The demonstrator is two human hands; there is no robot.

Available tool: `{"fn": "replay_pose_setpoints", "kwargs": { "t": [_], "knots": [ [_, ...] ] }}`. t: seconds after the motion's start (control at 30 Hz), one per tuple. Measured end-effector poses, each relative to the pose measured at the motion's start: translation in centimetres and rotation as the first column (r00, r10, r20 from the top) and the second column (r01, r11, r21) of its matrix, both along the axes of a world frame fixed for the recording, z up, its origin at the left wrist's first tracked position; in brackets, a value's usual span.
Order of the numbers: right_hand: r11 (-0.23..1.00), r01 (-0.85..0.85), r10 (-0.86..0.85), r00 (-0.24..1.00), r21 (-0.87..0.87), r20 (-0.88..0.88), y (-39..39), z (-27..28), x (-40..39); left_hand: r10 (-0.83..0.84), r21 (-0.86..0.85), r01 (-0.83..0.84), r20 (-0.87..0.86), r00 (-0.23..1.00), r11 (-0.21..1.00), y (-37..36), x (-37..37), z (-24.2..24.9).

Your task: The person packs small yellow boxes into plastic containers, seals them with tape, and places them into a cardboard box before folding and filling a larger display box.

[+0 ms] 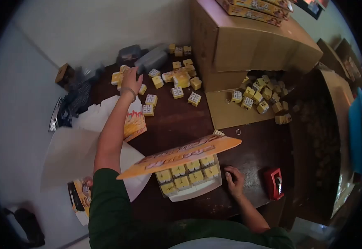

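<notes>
My left hand (132, 81) reaches to the far left of the table, fingers stretched over a small group of yellow-and-white cubes (116, 78); whether it touches one is hard to tell. Loosely curled, my right hand (235, 181) rests on the table with nothing visible in it. To its left is a white display box (197, 191), holding several yellow cubes (182, 181) in rows. The box's orange printed header card (181, 157) stands up at a slant and covers part of the rows.
Loose cubes (177, 92) are scattered on the dark table (176, 120). More cubes (264, 93) lie on a cardboard sheet (226, 114) beside large cartons (255, 50). A red tape dispenser (274, 184) stands at the right, near a deep carton (330, 141). White card sheets (71, 153) lie left.
</notes>
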State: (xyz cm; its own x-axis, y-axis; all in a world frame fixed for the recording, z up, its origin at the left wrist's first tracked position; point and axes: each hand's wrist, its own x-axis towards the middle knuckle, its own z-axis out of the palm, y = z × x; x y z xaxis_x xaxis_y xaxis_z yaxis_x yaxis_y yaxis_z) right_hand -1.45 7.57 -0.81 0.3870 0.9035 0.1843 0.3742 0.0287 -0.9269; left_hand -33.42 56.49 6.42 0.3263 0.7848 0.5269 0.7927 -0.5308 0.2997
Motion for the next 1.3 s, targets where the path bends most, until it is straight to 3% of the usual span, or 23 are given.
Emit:
{"fn": "replay_pose_setpoints", "kwargs": {
  "t": [0.03,0.07,0.13,0.27,0.3,0.4,0.43,0.53,0.67,0.73,0.83,0.87,0.93,1.0,1.07,1.1,1.13,1.2,1.3],
  "knots": [
    [1.0,-0.02,0.02,1.0,-0.002,0.011,-0.1,-0.2,0.1,-0.008,0.011,0.009,-0.104,0.994,1.0,2.6,0.9,-1.0],
    [0.999,-0.03,0.03,0.999,-0.016,0.03,-0.1,0.1,0.0,0.03,-0.124,-0.052,-0.17,0.985,0.991,4.3,2.0,-1.0],
    [0.998,-0.051,0.053,0.996,-0.044,0.068,0.2,1.1,0.0,0.026,-0.175,-0.038,-0.069,0.997,0.984,10.1,2.4,-4.5],
    [0.996,-0.073,0.076,0.994,-0.042,0.081,0.4,1.0,0.1,-0.071,-0.199,-0.018,-0.433,0.899,0.98,15.3,3.7,-6.7],
    [0.995,-0.089,0.091,0.992,-0.034,0.085,0.6,1.2,0.3,-0.036,-0.286,-0.116,-0.477,0.878,0.951,14.4,4.8,-5.7],
    [0.995,-0.088,0.093,0.99,-0.047,0.104,0.5,1.3,0.0,0.124,-0.245,-0.315,-0.576,0.808,0.917,14.6,7.4,-5.8],
    [0.994,-0.093,0.098,0.988,-0.054,0.116,0.6,1.3,-0.1,0.123,-0.302,-0.353,-0.58,0.805,0.886,13.5,8.8,-3.9],
    [0.994,-0.108,0.112,0.981,-0.034,0.159,1.0,1.5,-0.2,0.142,-0.309,-0.389,-0.597,0.79,0.868,12.2,10.2,-2.1],
    [0.986,-0.126,0.144,0.973,-0.11,0.181,0.8,1.6,-0.1,0.078,-0.275,-0.312,-0.624,0.777,0.91,13.0,9.5,-2.3],
    [0.986,-0.159,0.166,0.969,-0.053,0.184,1.1,1.2,0.0,0.058,-0.239,-0.253,-0.61,0.79,0.937,12.8,9.2,-2.1],
    [0.987,-0.154,0.16,0.974,-0.045,0.16,1.1,1.2,0.1,0.043,-0.186,-0.147,-0.47,0.881,0.972,13.0,7.0,-1.2],
    [0.987,-0.156,0.161,0.974,-0.043,0.158,1.1,1.2,-0.1,0.108,-0.21,-0.217,-0.435,0.894,0.953,13.1,6.7,-0.9],
    [0.986,-0.156,0.164,0.974,-0.058,0.154,0.9,1.0,-0.3,0.237,-0.097,-0.278,-0.303,0.923,0.956,13.0,5.7,-1.2],
    [0.986,-0.152,0.16,0.973,-0.062,0.165,1.0,1.4,-0.1,0.327,-0.089,-0.339,-0.126,0.937,0.937,12.3,5.5,0.0],
    [0.988,-0.147,0.154,0.974,-0.056,0.168,1.3,2.0,-0.2,0.305,-0.113,-0.287,0.203,0.93,0.951,13.6,3.7,0.1],
    [0.987,-0.147,0.155,0.974,-0.057,0.168,1.3,2.1,-0.2,0.283,-0.046,-0.287,0.373,0.883,0.957,13.8,3.5,1.0],
    [0.987,-0.151,0.159,0.973,-0.055,0.168,1.3,2.1,-0.2,0.285,-0.188,-0.215,0.588,0.757,0.958,13.7,3.2,1.6],
    [0.987,-0.15,0.157,0.974,-0.052,0.163,1.2,1.9,-0.3,0.342,-0.376,0.03,0.87,0.356,0.926,12.4,2.3,3.9],
    [0.989,-0.139,0.143,0.978,-0.041,0.152,0.9,1.4,-0.2,0.196,-0.201,0.271,0.979,0.048,0.941,11.1,0.5,7.5]
  ]
}}
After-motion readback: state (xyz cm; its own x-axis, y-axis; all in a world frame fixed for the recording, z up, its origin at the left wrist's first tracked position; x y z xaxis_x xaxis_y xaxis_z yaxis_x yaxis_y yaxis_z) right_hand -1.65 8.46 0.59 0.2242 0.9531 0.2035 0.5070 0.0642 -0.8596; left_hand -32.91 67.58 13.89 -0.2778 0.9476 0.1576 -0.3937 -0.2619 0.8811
